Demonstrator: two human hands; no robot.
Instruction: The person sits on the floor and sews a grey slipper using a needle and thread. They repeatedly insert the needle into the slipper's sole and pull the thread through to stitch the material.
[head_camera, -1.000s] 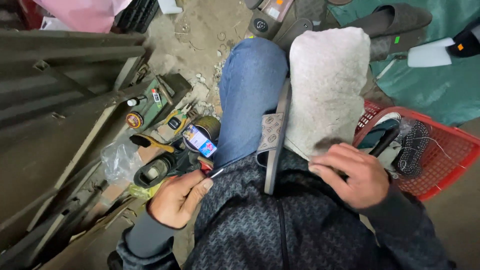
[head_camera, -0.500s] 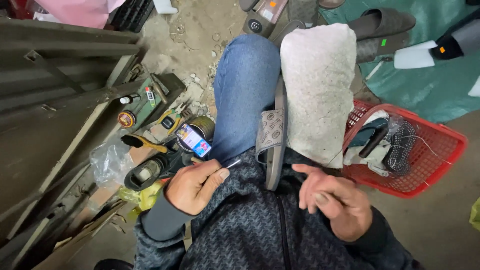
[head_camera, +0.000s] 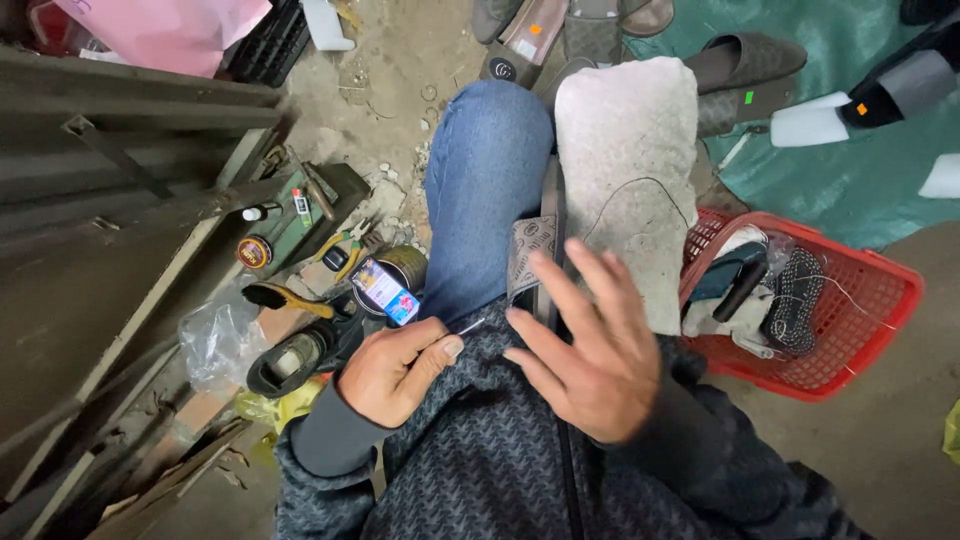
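My left hand pinches a thin metal needle between thumb and forefinger, just above my lap. With fingers spread and nothing in it, my right hand hovers over a grey patterned sandal that lies between my knees. A thin dark thread loops across the grey cloth draped over my right knee. My left leg is in blue jeans.
A red plastic basket with dark shoes and cloth sits at my right. On the left are a black shoe, a brush, tins, pliers and a dark wooden bench. More footwear lies on a green tarp ahead.
My right hand has risen from my right side to the middle, over the sandal, palm down. My left hand moved slightly right, still pinching the needle.
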